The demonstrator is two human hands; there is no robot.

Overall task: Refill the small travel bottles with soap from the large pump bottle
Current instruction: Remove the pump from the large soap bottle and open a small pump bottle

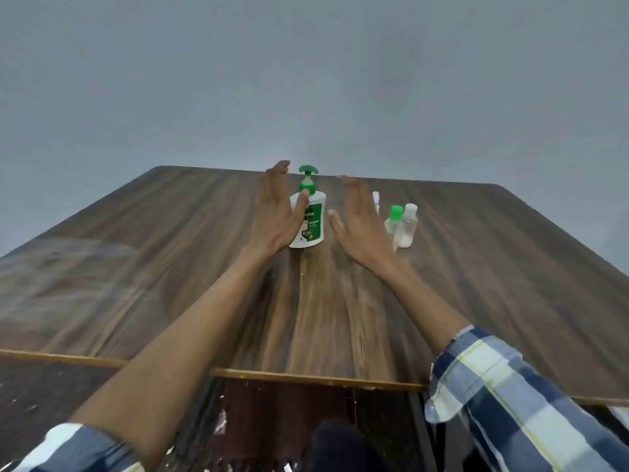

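Task at start, by look of it. Pump bottle [308, 216] upright mid-worktop [170, 267], pump head on. Left hand [277, 212] spread, thumb touching bottle's side, no grip closed. Right hand [360, 223] spread, empty, between pump bottle and travel bottles. Green-capped travel bottle [394, 221] and white-capped one [405, 226] just right, caps on; third half hidden. Uncapping and all filling left.
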